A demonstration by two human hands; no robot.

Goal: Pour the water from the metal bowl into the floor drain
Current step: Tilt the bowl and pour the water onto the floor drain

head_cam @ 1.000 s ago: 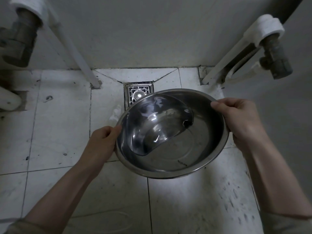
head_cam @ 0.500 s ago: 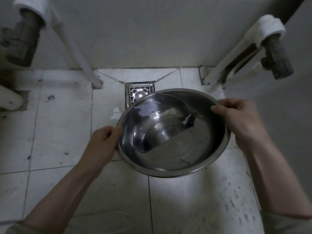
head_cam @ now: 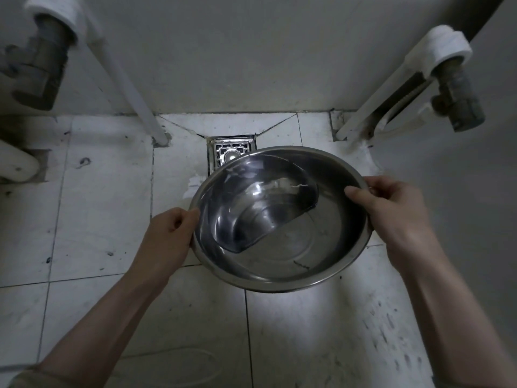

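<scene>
One metal bowl [head_cam: 282,219], tilted, held above tiled floor [head_cam: 92,208]; water [head_cam: 257,203] pooled at far-left side. Left hand [head_cam: 167,236] and right hand [head_cam: 391,217] each grip its rim. One floor drain [head_cam: 229,152], far edge by wall, partly covered by bowl.

No readable text was found.

No lettering, label, brand, number or sign could be read on the metal bowl [head_cam: 282,219], the floor drain [head_cam: 230,152], the floor tiles [head_cam: 103,197], the wall [head_cam: 237,51] or the pipe fittings [head_cam: 453,88].
</scene>
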